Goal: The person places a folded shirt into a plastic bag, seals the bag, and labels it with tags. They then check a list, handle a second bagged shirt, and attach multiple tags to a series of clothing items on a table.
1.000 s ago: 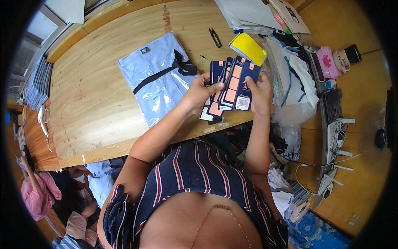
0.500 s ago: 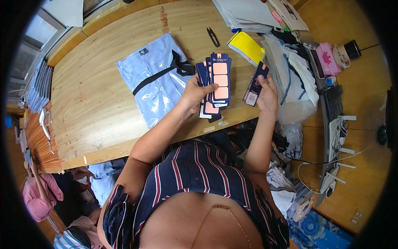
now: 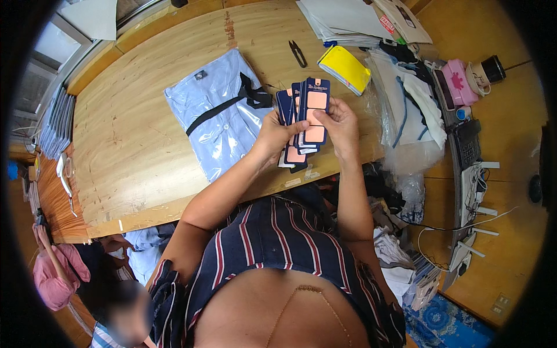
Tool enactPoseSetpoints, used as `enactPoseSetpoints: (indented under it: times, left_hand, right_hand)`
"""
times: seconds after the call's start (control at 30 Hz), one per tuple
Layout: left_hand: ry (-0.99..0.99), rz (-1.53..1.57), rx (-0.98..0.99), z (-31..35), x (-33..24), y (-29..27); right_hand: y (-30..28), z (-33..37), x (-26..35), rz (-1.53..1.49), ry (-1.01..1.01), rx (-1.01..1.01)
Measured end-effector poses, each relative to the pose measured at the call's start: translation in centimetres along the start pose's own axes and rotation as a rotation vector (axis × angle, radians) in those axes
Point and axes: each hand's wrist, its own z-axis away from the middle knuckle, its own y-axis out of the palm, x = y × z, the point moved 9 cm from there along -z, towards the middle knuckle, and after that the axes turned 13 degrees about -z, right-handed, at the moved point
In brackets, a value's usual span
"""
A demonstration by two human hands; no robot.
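Fanned out over the table's front edge is a stack of navy hang tags [image 3: 296, 152] with peach panels. My left hand [image 3: 274, 138] grips them from the left, thumb across their faces. My right hand [image 3: 340, 129] is closed on the right edge of the top hang tag [image 3: 316, 116], its thumb on a peach panel. Left of the stack lies a folded light-blue shirt [image 3: 217, 127] in a clear plastic bag, with a black strap [image 3: 216, 114] across it.
Black thread snips [image 3: 297, 54] and a yellow packet [image 3: 344, 68] lie beyond the tags. White papers [image 3: 336, 23] and plastic bags [image 3: 400, 110] cover the right side. A telephone [image 3: 466, 141] is farther right. People [image 3: 58, 275] are at lower left.
My right hand has moved left to the stack, bringing its separate tag onto the others. That tag now faces up with its peach panels. The left hand stays nearly still.
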Motion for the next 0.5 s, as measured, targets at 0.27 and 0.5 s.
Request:
enactPoseSetpoints:
  times: [0.27, 0.5]
  left_hand:
    - [0.045, 0.047, -0.043, 0.0, -0.7, -1.0]
    - [0.011, 0.121, 0.002, -0.3, 0.0, -0.7]
  right_hand:
    - [-2.8, -0.3, -1.2, -0.416, 0.173, -0.051]
    - [-1.9, 0.5, -1.5, -0.631, 0.271, 0.039]
